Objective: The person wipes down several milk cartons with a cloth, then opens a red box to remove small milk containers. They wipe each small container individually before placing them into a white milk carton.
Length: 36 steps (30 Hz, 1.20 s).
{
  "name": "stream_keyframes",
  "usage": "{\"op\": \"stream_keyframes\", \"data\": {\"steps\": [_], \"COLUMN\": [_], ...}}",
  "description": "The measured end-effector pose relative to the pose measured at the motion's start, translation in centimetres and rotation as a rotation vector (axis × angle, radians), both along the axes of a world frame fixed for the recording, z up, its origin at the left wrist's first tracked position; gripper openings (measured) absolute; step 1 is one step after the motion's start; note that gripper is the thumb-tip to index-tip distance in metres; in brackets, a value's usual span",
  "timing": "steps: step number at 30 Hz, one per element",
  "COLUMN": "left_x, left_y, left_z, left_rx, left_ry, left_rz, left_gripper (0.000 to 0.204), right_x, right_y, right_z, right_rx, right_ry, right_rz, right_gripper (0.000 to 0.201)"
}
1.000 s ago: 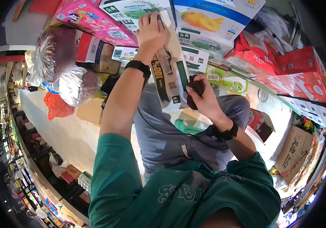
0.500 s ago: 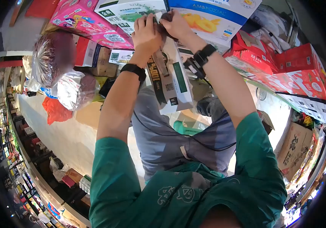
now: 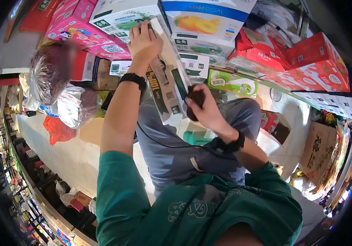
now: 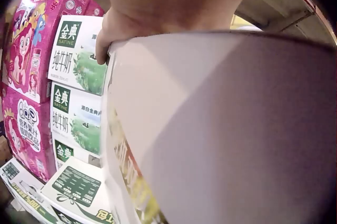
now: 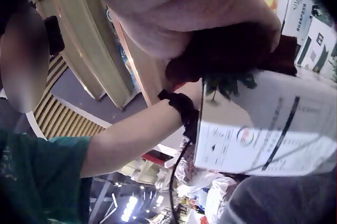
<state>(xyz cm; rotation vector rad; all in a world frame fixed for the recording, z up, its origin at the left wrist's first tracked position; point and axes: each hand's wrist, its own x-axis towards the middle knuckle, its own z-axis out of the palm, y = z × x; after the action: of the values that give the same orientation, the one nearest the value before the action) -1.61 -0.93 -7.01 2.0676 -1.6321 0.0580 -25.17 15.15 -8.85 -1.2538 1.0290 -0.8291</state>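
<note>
A long white milk carton box (image 3: 169, 84) with green and black print stands tilted in front of the person's knees. My left hand (image 3: 145, 45) grips its far end, the fingers laid over the edge. In the left wrist view the box's pale side (image 4: 210, 124) fills most of the picture beneath that hand. My right hand (image 3: 207, 110) holds a bunched dark brown cloth (image 3: 194, 101) against the box's right long side, near the closer end. From the right wrist, the cloth (image 5: 231, 50) shows along the box's edge, partly covered by the hand.
Stacked milk cartons (image 3: 120, 18) and a blue-and-white carton (image 3: 208, 20) stand just beyond the box. Pink cartons (image 3: 75, 30) are on the left, above bagged goods (image 3: 75, 106). Red cartons (image 3: 317, 61) line the right. An opened small box (image 3: 276, 127) lies on the floor.
My right hand carried the cloth from the box's near right side up to the far end, then back down to the right side. My left hand stayed at the far end.
</note>
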Motion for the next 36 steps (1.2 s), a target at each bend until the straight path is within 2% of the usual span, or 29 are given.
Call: {"op": "stream_keyframes", "data": {"steps": [3,4,7,9,10,13,14,15,17,19,20,23,24,27,29,30,33,34,36], "left_x": [0.5,0.6,1.1,1.3,1.5,0.6,1.0,1.0,0.9,1.1,1.1,0.9,0.9,0.9,0.9,1.0,1.0,1.2,1.8], "left_y": [0.0,0.0,0.1,0.1,0.1,0.8,0.7,0.8,1.1,0.8,0.9,1.0,1.0,1.1,1.0,1.1,1.4,1.5,1.5], "left_z": [-0.5,-0.5,-0.4,-0.2,-0.1,1.4,1.0,1.1,1.4,1.1,1.2,1.7,1.7,1.9,1.8,1.9,2.1,1.9,1.5], "left_rx": [-0.041,-0.043,-0.019,-0.014,-0.01,0.065,0.058,0.063,0.074,0.081,0.085,0.127,0.147,0.161,0.162,0.162,0.145,0.125,0.083], "left_ry": [-0.03,-0.026,-0.025,-0.019,0.052,0.016,0.035,0.034,0.028,0.011,0.015,0.021,0.023,0.047,0.05,0.051,0.061,0.065,0.071], "left_rz": [-0.018,-0.03,-0.06,-0.074,-0.094,-0.069,-0.079,-0.075,-0.071,-0.061,-0.058,-0.029,-0.014,-0.04,-0.044,-0.045,-0.052,-0.06,-0.079], "left_gripper": [0.039,0.039,0.041,0.043,0.047,0.06,0.071,0.073,0.077,0.085,0.085,0.086,0.087,0.084,0.084,0.084,0.082,0.081,0.079], "right_x": [-0.5,-0.3,0.0,-0.4,-0.6,-0.7,-0.8,-0.5,0.6,0.9,0.2,-0.4,-0.4,0.2,1.7,2.5,2.0,2.4,2.7], "right_y": [2.6,2.4,2.0,1.0,0.6,-0.5,-0.8,-0.8,-0.9,-0.9,-1.0,-1.3,-1.7,-1.8,-1.6,-1.4,-1.6,-1.4,-1.0], "right_z": [0.2,-0.6,-0.2,0.5,0.6,0.7,1.1,-0.3,-6.8,-14.6,-13.4,-16.1,-16.2,-16.0,-15.2,-14.3,-6.1,-6.5,-5.8], "right_rx": [0.021,-0.052,0.078,0.122,0.145,0.316,0.39,0.313,0.158,0.213,0.312,0.452,0.44,0.313,0.23,0.187,0.236,0.101,0.1], "right_ry": [-0.086,-0.08,-0.308,-0.298,-0.291,-0.304,-0.315,-0.279,-0.206,-0.133,-0.011,0.093,0.137,-0.056,-0.232,-0.32,-0.296,-0.354,-0.364], "right_rz": [-0.073,-0.073,-0.027,0.046,0.082,0.078,0.068,0.02,-0.077,-0.181,-0.211,-0.234,-0.193,-0.161,-0.212,-0.236,-0.113,-0.093,-0.07], "right_gripper": [0.034,0.032,0.027,0.025,0.023,0.022,0.021,0.021,0.022,0.028,0.034,0.037,0.038,0.035,0.031,0.03,0.031,0.033,0.033]}}
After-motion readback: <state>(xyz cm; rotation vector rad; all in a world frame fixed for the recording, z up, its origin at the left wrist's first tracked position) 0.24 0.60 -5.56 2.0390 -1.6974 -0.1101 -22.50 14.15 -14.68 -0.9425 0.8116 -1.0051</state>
